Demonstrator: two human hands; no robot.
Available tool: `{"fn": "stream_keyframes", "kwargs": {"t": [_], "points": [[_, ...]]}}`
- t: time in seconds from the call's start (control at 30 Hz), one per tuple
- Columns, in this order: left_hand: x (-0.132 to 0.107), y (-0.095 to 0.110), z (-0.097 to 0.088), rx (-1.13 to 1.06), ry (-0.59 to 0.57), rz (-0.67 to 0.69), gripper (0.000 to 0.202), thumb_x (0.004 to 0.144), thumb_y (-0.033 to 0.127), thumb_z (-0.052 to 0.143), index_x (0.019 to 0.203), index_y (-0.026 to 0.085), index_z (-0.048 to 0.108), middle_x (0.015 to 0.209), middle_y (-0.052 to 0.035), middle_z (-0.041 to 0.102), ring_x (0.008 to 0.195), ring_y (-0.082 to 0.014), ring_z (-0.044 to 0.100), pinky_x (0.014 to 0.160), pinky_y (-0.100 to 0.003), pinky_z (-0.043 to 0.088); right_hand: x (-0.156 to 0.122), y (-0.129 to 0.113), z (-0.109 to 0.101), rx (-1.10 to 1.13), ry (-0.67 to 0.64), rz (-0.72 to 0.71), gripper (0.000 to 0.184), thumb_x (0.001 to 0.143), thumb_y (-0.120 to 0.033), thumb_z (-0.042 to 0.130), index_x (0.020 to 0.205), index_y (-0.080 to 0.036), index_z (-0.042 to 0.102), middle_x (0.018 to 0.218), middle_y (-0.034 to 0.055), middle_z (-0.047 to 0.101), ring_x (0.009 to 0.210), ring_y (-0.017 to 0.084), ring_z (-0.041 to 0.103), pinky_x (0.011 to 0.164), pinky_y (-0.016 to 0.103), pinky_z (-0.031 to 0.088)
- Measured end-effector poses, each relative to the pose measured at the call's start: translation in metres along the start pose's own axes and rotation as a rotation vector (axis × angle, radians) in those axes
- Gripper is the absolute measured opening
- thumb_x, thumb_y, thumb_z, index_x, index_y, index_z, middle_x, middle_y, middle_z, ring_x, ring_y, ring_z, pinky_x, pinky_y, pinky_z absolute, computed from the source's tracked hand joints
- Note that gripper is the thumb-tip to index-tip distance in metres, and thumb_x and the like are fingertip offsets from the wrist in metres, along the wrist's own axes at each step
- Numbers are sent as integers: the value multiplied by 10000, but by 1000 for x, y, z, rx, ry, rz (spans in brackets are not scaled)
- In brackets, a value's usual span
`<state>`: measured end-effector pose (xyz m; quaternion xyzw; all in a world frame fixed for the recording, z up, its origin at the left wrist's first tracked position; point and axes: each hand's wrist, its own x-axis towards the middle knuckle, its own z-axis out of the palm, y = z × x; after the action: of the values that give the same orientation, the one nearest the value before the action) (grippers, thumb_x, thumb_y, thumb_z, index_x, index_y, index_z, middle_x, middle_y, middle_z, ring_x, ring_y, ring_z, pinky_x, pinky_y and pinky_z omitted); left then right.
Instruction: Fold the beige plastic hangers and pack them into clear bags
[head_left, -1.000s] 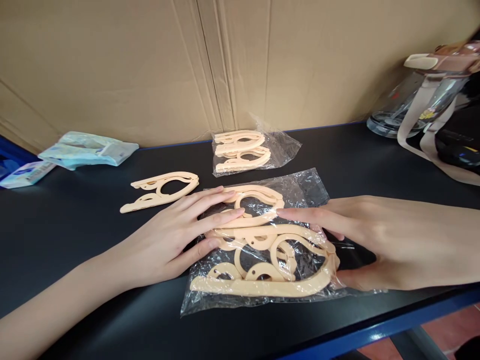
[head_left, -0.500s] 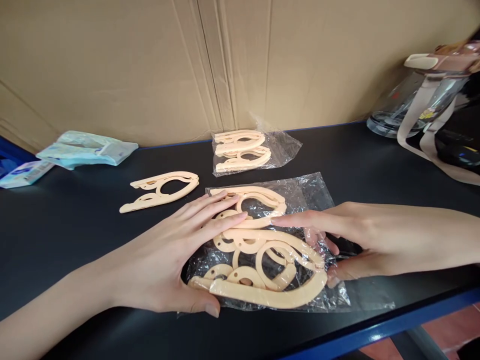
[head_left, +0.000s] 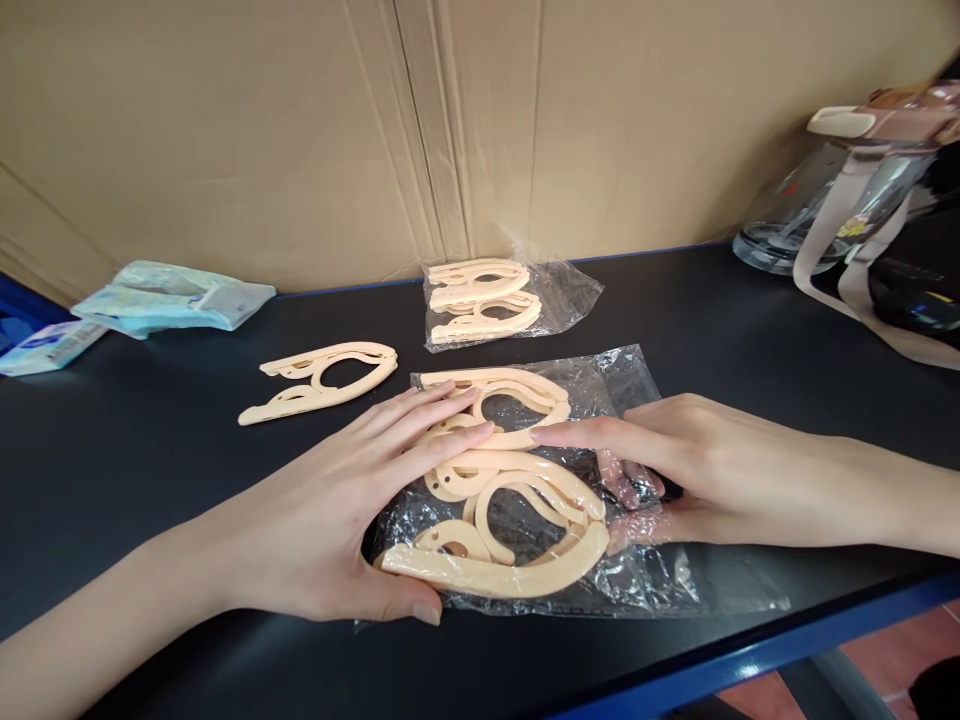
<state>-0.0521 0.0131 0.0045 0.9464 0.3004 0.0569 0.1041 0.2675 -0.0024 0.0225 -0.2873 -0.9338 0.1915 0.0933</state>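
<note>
A clear plastic bag (head_left: 637, 590) lies on the dark table with folding clothes hangers in it. The upper hanger (head_left: 551, 395) and the lower hanger (head_left: 517, 578) are cream-coloured and folded into loops. My left hand (head_left: 352, 510) clasps the bag's left end, fingers over the upper hanger and thumb at the near edge by the lower one. At the other side, my right hand (head_left: 675, 470) holds the bag; its index fingertip touches the upper hanger, and its thumb is by the lower hanger's rounded end. Plastic film partly covers its other fingers.
A loose folded hanger (head_left: 319, 382) lies to the left. Behind is a second bag of hangers (head_left: 487, 300), against a cardboard wall (head_left: 300, 130). Tissue packs (head_left: 176, 297) sit far left, a strapped clear bottle (head_left: 817, 200) far right. The table's blue edge (head_left: 750, 660) runs in front.
The lower hangers inside the bag have shifted left and sit closer together. My right hand has moved slightly left with them. My left hand has barely moved.
</note>
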Motion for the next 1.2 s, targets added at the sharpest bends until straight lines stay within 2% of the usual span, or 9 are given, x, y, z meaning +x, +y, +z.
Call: {"fn": "stream_keyframes", "kwargs": {"t": [0.23, 0.4, 0.6, 0.67, 0.77, 0.87, 0.97, 1.07, 1.2], "points": [[0, 0, 0, 6, 1, 1, 1036, 728, 747, 684, 1573, 387, 204, 1661, -25, 254, 1519, -345, 229, 1218, -552, 254, 5, 1, -6, 180, -98, 45, 685, 941, -259, 643, 1551, -246, 332, 901, -13, 694, 786, 136, 663, 710, 227, 507], [0, 0, 3, -11, 28, 5, 1009, 732, 784, 646, 1563, 392, 230, 1656, -17, 265, 1517, -334, 237, 1218, -537, 263, 7, 7, 4, 230, -37, 3, 643, 943, -358, 641, 1520, -233, 387, 938, 2, 661, 827, 131, 640, 744, 232, 507], [0, -1, 3, -7, 42, 17, 1047, 707, 742, 710, 1565, 392, 224, 1651, -32, 278, 1510, -350, 253, 1218, -535, 266, 7, 10, 13, 247, 14, -13, 700, 929, -404, 650, 1538, -261, 335, 887, -24, 620, 783, 122, 626, 744, 234, 515], [0, -1, 4, -12, 40, 15, 1055, 703, 742, 713, 1568, 389, 221, 1650, -39, 280, 1509, -361, 250, 1211, -547, 275, 6, 11, 12, 175, 69, -3, 772, 916, -420, 664, 1558, -234, 278, 892, -15, 628, 775, 133, 633, 726, 241, 522], [0, -1, 6, -11, 49, 13, 1037, 721, 780, 661, 1569, 384, 213, 1651, -41, 282, 1511, -356, 247, 1214, -562, 267, 3, 15, 8, 31, 213, 35, 942, 876, -545, 667, 1593, -197, 165, 880, 4, 662, 683, 152, 626, 635, 263, 525], [0, 0, 9, 19, 77, 7, 1029, 737, 798, 625, 1572, 350, 224, 1650, -57, 284, 1507, -361, 258, 1222, -572, 242, 2, 19, 4, -89, 325, 79, 986, 839, -653, 641, 1589, -193, 197, 921, 40, 718, 629, 166, 633, 607, 296, 537], [2, 3, 11, 57, 92, -4, 1036, 751, 804, 600, 1575, 300, 226, 1650, -79, 282, 1509, -358, 254, 1231, -564, 220, 2, 23, 4, -157, 348, 105, 956, 863, -618, 640, 1594, -206, 183, 1108, 88, 743, 842, 222, 723, 734, 343, 584], [2, 4, 12, 74, 96, -13, 1033, 758, 811, 584, 1572, 286, 224, 1652, -80, 274, 1512, -348, 245, 1238, -551, 202, 3, 23, 5, -109, 301, 107, 874, 921, -498, 629, 1602, -231, 149, 1272, 93, 702, 1132, 255, 688, 879, 367, 586], [2, 5, 11, 84, 98, -13, 1024, 759, 810, 586, 1564, 287, 231, 1647, -76, 279, 1516, -332, 232, 1244, -530, 190, 6, 21, 5, -39, 282, 111, 792, 948, -429, 606, 1590, -217, 194, 1302, 86, 691, 1217, 258, 647, 955, 387, 570]]}}
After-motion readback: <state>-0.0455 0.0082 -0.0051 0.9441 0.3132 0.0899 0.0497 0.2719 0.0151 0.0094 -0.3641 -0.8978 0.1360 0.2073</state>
